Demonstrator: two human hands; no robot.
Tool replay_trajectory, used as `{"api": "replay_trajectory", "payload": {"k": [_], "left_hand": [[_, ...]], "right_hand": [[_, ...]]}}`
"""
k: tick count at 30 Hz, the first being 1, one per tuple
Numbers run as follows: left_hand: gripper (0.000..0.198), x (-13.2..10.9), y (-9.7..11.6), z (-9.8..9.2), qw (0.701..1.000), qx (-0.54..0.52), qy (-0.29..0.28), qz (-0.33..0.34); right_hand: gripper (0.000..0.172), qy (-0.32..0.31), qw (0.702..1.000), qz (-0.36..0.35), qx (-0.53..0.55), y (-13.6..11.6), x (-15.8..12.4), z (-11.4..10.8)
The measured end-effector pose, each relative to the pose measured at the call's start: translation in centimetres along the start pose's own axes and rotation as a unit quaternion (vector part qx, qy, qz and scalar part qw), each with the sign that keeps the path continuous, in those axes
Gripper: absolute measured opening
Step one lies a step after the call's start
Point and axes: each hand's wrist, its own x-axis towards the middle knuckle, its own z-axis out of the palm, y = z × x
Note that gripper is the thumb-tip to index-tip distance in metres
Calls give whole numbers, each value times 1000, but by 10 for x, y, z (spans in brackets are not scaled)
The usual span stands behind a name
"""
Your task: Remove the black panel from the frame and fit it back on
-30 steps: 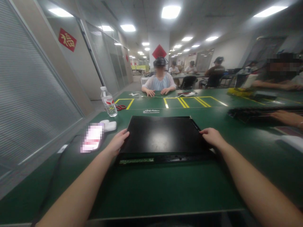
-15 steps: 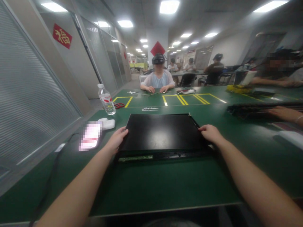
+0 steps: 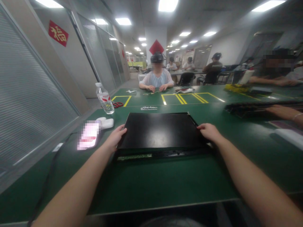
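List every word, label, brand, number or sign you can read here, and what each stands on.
"福": red diamond sign at left.
Water bottle's label: too small to read.
Phone screen: pixelated, unreadable.
Distant red diamond: too blurred to read.
Black panel: no text visible.
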Motion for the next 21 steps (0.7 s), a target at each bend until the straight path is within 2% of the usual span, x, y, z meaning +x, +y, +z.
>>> {"api": "replay_trajectory", "payload": {"k": [21], "left_hand": [[47, -6, -3, 6, 999, 36, -6, 2]], "right_hand": [[37, 3, 1000, -6, -22, -1, 0, 1]]}}
